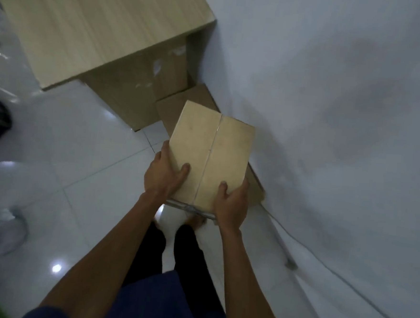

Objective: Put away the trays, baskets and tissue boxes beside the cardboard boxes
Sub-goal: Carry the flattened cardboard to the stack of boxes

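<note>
1. The cardboard box [209,153] is up off the floor [80,149], carried flat between both hands with its taped seam running away from the person. Holding it level probably lets it go down squarely.
2. The left hand [164,175] grips the near left edge, thumb on the lid and fingers curled round the side. The right hand [230,202] grips the near right corner the same way, thumb on top and fingers beneath. A hand on each side shares the weight and stops the box tipping.
3. A thin grey strip [190,208] shows under the box's near edge, between the two hands. It may be the rim of a tray carried beneath, though the blur leaves that unsure.
4. Just beyond and below the hands, the floor boxes [183,102] lie along the wall [333,93], one past the held box's far end and another under the right hand's side. This looks like the storage spot the task means.
5. Farther ahead, left of the left hand, stands the counter [89,26] with a large carton [124,90] tucked under it.
6. The wall is close on the right hand's outer side, and a cable [321,253] runs along its foot. There is little room there, so the load likely has to go down parallel to the wall.
</note>
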